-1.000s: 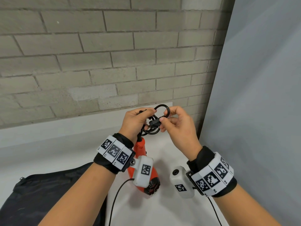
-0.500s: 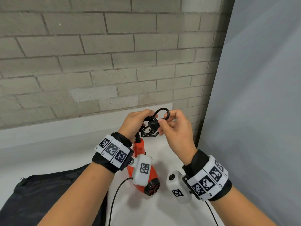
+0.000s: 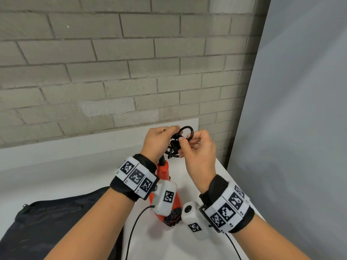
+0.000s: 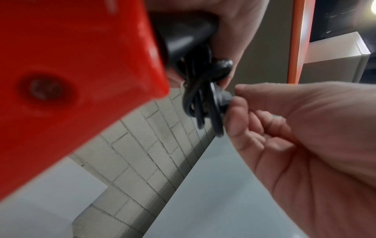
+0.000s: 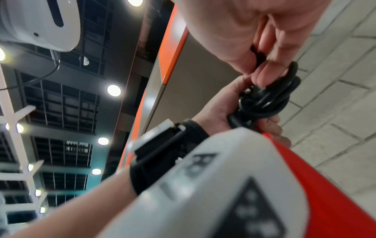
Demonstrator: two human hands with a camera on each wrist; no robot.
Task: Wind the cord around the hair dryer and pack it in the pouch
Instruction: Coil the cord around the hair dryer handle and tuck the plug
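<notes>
Both hands (image 3: 159, 140) (image 3: 197, 152) pinch the coiled cord (image 3: 176, 145); "R2", seemingly, on a wristband (image 3: 228, 212).

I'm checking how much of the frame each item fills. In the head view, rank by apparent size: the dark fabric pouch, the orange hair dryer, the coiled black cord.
1. Dark fabric pouch, largest, though cut off by the frame edge.
2. Orange hair dryer, partly hidden behind the left wrist.
3. Coiled black cord, smallest, mostly covered by both hands.
</notes>
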